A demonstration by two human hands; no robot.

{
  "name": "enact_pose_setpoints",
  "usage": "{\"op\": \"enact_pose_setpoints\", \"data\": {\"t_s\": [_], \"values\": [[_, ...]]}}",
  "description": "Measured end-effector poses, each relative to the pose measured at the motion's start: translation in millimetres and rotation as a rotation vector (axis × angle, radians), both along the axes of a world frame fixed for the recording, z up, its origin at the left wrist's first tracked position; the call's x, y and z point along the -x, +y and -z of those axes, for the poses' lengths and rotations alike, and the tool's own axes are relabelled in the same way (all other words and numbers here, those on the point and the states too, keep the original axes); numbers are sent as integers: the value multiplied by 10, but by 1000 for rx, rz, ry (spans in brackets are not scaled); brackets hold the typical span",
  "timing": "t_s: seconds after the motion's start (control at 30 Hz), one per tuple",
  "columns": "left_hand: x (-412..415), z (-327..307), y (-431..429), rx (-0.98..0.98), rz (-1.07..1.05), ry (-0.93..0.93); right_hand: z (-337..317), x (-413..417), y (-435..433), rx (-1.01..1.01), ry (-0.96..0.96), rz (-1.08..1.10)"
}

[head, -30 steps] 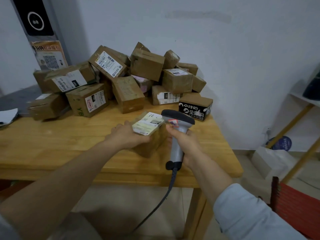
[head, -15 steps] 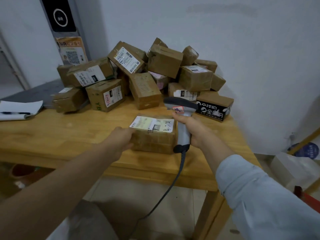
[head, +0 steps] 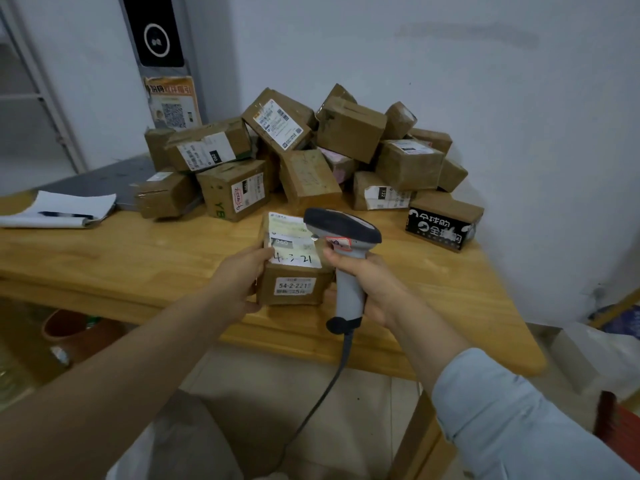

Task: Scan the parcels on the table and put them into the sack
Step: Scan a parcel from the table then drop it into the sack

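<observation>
The small brown cardboard parcel (head: 293,284) stickered "54-2-221" is gripped by the left hand (head: 239,282), its top label partly hidden by the grey handheld scanner (head: 351,296) clasped in the right hand (head: 381,289).

Held parcel (head: 294,282): front sticker "54-2-221"; top label has handwritten digits, partly hidden, ending "21".
Black box (head: 438,230): white characters "全球购".
Box left of centre (head: 214,188): green letters "YB".
Long box (head: 207,147): label tag "090".
Low box at right (head: 381,194): label "122".
</observation>
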State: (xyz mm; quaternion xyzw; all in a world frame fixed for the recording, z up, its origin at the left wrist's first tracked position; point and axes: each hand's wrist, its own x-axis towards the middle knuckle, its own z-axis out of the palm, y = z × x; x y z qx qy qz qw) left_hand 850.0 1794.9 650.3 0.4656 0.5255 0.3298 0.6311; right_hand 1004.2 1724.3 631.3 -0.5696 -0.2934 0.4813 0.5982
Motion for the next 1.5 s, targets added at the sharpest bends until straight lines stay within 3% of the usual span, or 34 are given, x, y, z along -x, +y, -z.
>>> {"op": "enact_pose_setpoints", "data": {"t_s": [0.13, 0.37, 0.5, 0.67, 1.0, 1.5], "values": [[440, -174, 75, -5, 66, -4, -84, 285, 14, -76, 131, -11], [1153, -237, 134, -213, -56, 6, -295, 956, 13, -107, 341, -66], [1342, -159, 81, -308, -100, 6, -399, 1045, -167, -78, 132, -221], [1331, -48, -8, -407, -85, 39, -424, 1053, -354, -124, -20, -163], [1247, 9, -93, -499, -73, 79, -531, 989, -502, -174, -77, -116], [1325, 43, 12, -488, -76, 106, -580, 985, -520, -178, -110, -116]]}}
